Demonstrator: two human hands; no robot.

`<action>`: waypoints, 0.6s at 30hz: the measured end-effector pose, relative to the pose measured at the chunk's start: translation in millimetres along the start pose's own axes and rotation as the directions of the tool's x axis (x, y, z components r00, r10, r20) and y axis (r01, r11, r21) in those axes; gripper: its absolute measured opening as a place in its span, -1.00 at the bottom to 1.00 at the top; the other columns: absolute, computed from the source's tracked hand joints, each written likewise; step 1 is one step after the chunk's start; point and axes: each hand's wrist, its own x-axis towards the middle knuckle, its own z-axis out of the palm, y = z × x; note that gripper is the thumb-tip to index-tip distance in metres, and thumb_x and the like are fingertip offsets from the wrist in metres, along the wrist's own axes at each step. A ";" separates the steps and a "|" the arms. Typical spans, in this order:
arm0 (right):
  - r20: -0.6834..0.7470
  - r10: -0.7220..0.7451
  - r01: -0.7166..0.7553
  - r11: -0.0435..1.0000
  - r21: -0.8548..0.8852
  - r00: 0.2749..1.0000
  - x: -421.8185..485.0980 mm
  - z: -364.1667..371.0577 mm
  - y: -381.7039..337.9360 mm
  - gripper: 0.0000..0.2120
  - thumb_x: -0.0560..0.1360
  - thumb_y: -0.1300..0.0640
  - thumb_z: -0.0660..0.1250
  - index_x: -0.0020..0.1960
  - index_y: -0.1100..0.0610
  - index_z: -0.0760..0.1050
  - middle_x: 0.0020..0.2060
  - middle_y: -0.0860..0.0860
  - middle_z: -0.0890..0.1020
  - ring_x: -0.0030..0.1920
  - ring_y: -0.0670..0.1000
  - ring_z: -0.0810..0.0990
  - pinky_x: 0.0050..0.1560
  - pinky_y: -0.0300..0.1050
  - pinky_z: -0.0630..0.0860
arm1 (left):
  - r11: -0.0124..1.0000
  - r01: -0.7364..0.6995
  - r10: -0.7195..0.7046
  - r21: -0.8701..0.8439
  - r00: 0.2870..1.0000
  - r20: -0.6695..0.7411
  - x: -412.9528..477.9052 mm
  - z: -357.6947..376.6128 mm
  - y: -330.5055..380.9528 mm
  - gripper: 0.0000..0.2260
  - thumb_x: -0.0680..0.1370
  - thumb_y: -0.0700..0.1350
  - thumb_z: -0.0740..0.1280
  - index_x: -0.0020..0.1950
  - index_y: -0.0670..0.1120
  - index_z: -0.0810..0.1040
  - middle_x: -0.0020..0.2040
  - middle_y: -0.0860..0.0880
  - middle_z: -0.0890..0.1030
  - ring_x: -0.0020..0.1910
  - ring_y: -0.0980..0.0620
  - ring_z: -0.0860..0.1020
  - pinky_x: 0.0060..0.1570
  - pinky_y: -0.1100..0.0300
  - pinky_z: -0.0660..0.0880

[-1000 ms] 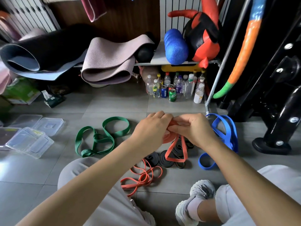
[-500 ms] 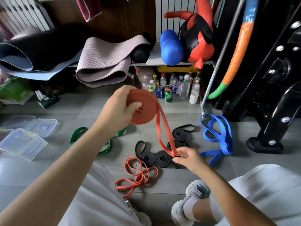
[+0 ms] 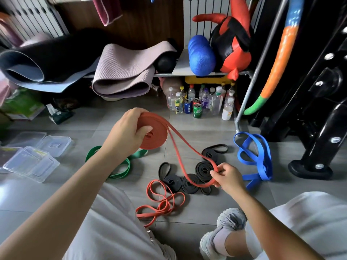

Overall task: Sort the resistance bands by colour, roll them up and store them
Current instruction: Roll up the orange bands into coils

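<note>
hands | left hand (image 3: 127,134) is gripping the part-rolled orange band (image 3: 155,136), raised centre-left above the floor | right hand (image 3: 228,177) is pinching that band's loose end, nearer and to the right | black bands (image 3: 187,182) are lying coiled beneath | green band (image 3: 120,171) lying left, blue band (image 3: 259,158) right, second orange band (image 3: 159,201) nearest

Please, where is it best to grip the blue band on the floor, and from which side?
Probably the open loop at its far end: there the blue band seems to stand on edge, so it can be hooked from underneath. Come from above and the left, as the black machine base crowds its right side.
</note>
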 end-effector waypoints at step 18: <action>0.180 -0.466 0.440 0.882 0.167 0.866 -31.1 -15.8 -110.8 -0.73 0.38 0.09 0.49 0.06 -0.08 0.59 -0.03 -0.13 0.67 0.03 -0.16 0.62 0.13 -0.21 0.49 | 0.986 -0.163 0.166 -0.042 0.981 0.102 -18.3 40.6 30.6 -0.67 0.54 -0.17 0.29 0.30 -0.12 0.40 0.19 -0.08 0.47 0.12 -0.06 0.46 0.03 0.25 0.31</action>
